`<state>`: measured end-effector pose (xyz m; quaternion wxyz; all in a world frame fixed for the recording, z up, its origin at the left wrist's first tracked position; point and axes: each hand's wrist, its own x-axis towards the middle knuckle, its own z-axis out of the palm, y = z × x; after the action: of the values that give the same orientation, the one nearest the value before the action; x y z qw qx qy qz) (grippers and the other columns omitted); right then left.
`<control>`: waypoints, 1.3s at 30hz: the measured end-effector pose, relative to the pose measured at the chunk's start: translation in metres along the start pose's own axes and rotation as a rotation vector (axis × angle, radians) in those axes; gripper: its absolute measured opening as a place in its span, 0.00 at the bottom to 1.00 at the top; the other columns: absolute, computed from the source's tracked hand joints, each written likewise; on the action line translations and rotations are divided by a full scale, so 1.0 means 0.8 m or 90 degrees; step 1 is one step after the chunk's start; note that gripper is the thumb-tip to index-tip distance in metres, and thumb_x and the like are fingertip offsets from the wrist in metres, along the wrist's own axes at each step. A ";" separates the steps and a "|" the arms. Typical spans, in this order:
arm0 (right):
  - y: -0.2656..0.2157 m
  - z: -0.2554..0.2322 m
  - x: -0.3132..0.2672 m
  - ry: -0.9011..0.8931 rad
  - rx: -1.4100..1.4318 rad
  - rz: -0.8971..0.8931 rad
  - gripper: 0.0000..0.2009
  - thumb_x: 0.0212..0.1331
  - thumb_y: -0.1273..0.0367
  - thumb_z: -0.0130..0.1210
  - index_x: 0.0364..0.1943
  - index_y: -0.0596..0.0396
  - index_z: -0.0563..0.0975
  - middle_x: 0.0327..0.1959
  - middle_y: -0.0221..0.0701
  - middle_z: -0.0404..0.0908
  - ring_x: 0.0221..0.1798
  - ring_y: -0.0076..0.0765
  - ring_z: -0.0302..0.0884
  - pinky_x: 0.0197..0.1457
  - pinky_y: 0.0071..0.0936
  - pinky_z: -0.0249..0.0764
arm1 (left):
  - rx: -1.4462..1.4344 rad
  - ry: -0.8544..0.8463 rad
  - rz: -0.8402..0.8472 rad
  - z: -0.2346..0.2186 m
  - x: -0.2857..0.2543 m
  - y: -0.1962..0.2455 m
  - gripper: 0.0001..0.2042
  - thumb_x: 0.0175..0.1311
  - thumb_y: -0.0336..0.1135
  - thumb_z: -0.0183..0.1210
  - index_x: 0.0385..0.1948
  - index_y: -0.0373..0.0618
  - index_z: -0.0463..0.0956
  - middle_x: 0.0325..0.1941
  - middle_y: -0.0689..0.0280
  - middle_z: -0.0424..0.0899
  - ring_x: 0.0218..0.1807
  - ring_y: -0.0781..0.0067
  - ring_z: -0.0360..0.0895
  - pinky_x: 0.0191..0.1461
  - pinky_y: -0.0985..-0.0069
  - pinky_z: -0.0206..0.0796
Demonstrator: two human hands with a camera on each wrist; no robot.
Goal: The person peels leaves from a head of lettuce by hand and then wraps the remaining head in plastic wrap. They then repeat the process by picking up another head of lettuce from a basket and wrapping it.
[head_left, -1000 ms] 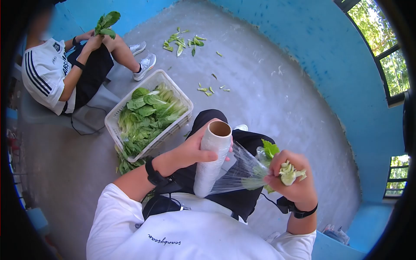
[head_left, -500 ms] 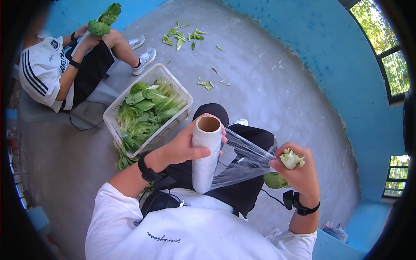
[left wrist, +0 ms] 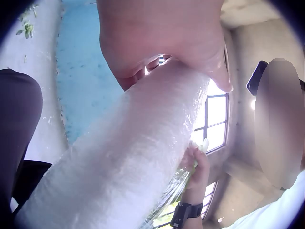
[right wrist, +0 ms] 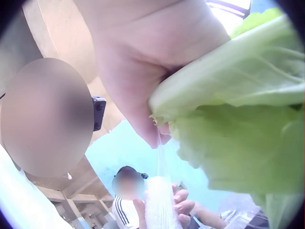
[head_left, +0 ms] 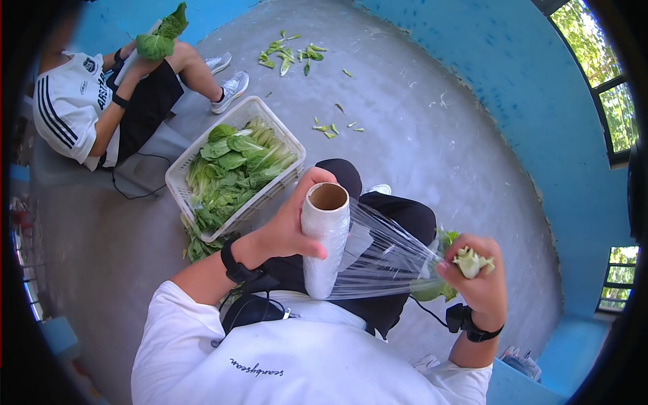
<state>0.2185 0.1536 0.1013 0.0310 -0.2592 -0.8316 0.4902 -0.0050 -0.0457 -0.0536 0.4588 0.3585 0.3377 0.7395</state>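
Note:
My left hand (head_left: 297, 219) grips a roll of clear film (head_left: 326, 243) round its upper part, the roll's open end facing up. In the left wrist view the roll (left wrist: 119, 143) slants below the palm. My right hand (head_left: 480, 277) holds a bunch of leafy greens, its cut stem end (head_left: 471, 262) poking out of the fist. A sheet of film (head_left: 391, 260) stretches from the roll to the right fingers. The right wrist view shows pale stalks (right wrist: 214, 71) and broad leaves (right wrist: 248, 148) beside the right hand (right wrist: 152, 62).
A white crate (head_left: 177, 177) full of greens stands on the floor to the left, with more leaves at its near corner. Another person (head_left: 74, 115) sits at the upper left holding greens (head_left: 156, 44). Leaf scraps (head_left: 287, 55) lie on the floor. Blue wall (head_left: 526, 101) curves along the right.
The right hand has moved slightly right and the film between the hands is spread wider. The left hand and roll have shifted a little. The other person's greens have moved slightly left.

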 end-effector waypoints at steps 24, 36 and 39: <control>0.028 0.012 -0.031 0.084 -0.181 0.058 0.10 0.52 0.76 0.69 0.25 0.59 0.76 0.19 0.32 0.77 0.22 0.29 0.72 0.29 0.25 0.67 | 0.293 0.080 -0.022 -0.003 -0.018 0.023 0.28 0.56 0.29 0.67 0.59 0.43 0.67 0.48 0.62 0.77 0.47 0.70 0.81 0.53 0.63 0.80; 0.136 -0.063 -0.072 0.283 -0.195 0.210 0.10 0.57 0.74 0.66 0.29 0.58 0.73 0.23 0.21 0.70 0.27 0.17 0.66 0.31 0.22 0.66 | 0.305 0.534 0.286 -0.114 -0.048 0.138 0.27 0.62 0.31 0.66 0.62 0.41 0.65 0.53 0.61 0.75 0.52 0.69 0.79 0.58 0.67 0.76; 0.146 -0.080 -0.074 0.274 -0.132 0.228 0.10 0.59 0.73 0.65 0.28 0.56 0.72 0.23 0.20 0.68 0.28 0.16 0.65 0.30 0.21 0.64 | 0.437 0.604 0.220 -0.150 -0.072 0.127 0.26 0.61 0.28 0.67 0.61 0.44 0.68 0.53 0.64 0.75 0.55 0.72 0.76 0.60 0.71 0.72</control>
<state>0.3356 0.2223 0.0492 0.0932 -0.5015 -0.7925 0.3342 -0.1314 -0.1547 -0.0441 -0.0103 0.1668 0.6615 0.7311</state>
